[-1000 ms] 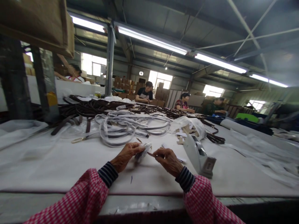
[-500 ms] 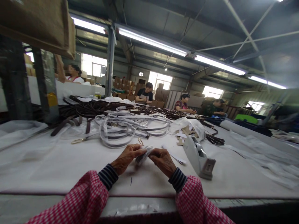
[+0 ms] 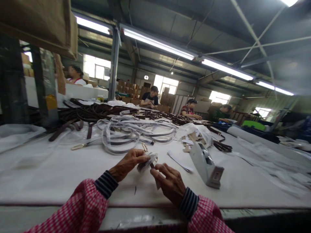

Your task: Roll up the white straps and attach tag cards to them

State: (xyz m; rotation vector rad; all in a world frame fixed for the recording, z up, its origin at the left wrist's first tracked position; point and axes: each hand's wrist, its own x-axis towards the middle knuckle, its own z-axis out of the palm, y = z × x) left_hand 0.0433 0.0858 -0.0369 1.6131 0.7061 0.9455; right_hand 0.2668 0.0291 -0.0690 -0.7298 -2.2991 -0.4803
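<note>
My left hand [image 3: 127, 164] is closed on a small bundled strap [image 3: 145, 164] in whitish, see-through wrapping. A gold clasp [image 3: 145, 147] stands up just above that hand, and another bit of gold metal shows at the bundle's right side. My right hand [image 3: 171, 183] sits lower and to the right, thumb and fingers closed on a flat brownish strap end [image 3: 157, 184]. Whether this end joins the bundle is partly hidden by the fingers. To the right of the bundle lie white paper strips [image 3: 179, 161].
A grey tape dispenser [image 3: 210, 168] stands to the right on the white table [image 3: 80, 181]. Wrapped straps [image 3: 138, 129] lie coiled ahead, with dark straps [image 3: 97, 111] behind. A plastic bag of card pieces [image 3: 195, 136] is beyond the dispenser. Several people sit farther back.
My right hand has moved down and slightly right, away from the bundle, and the brownish strap end now shows in it. My left hand still holds the bundle, shifted slightly left.
</note>
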